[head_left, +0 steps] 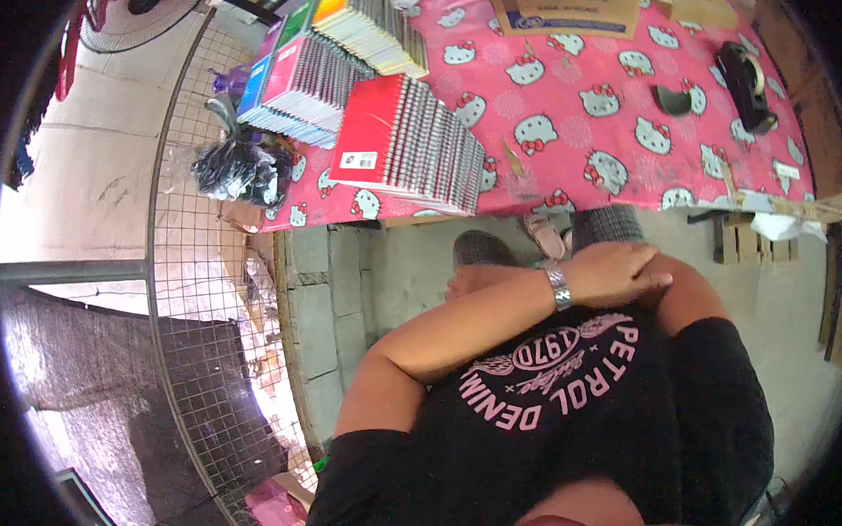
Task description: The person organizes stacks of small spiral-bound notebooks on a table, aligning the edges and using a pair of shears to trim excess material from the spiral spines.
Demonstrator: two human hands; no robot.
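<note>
Both arms are crossing over the dark shirt point(575, 415) in my head feed: left hand point(616, 273) is lying open and flat on the right forearm, holding nothing. Right hand's tucked away, can't tell its state. Cardboard boxes point(568, 9) are sitting on the pink table point(619, 98) beside spiral notebook stacks point(408, 143); can't see what's inside.

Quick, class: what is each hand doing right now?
Left hand: open, flat on the right forearm, holding nothing.
Right hand: mostly hidden; cannot be told.
</note>
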